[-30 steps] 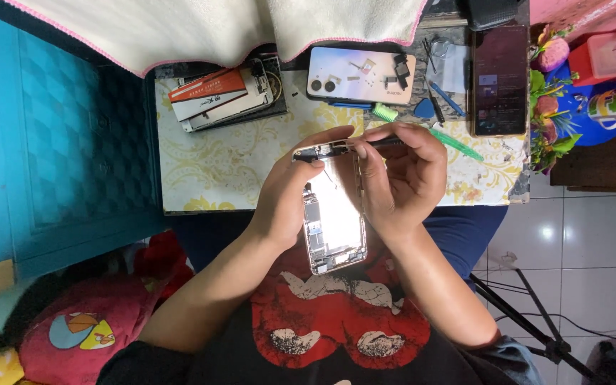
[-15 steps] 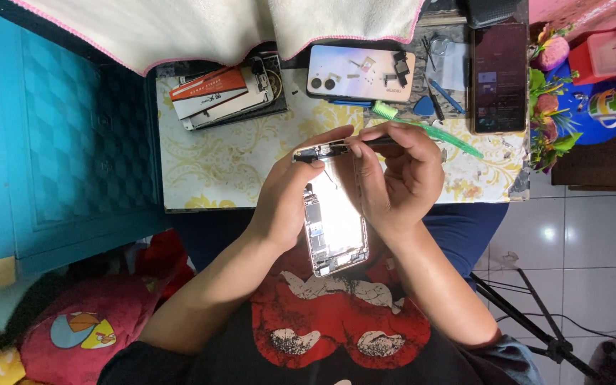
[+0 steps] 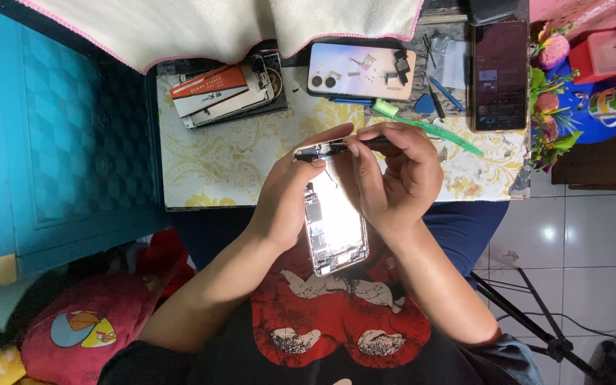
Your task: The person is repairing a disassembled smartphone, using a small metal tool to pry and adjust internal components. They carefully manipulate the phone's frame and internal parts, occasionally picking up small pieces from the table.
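An opened phone [image 3: 335, 228] with its insides showing is held upright between both hands, above my lap. My left hand [image 3: 288, 192] grips its left edge, thumb and fingers at the top end. My right hand [image 3: 393, 175] holds the right side and pinches a thin dark tool [image 3: 365, 143] laid across the phone's top edge. A bright glare covers the middle of the phone.
A small table with a yellow patterned top [image 3: 229, 160] carries a phone back cover [image 3: 359, 70] with small parts on it, a dark phone [image 3: 499, 75], a green toothbrush [image 3: 429, 130], blue picks, and a stack of parts [image 3: 226, 91]. A tripod [image 3: 536, 321] stands at right.
The phone and both hands have stayed nearly in place; the fingers at the top edge have shifted slightly.
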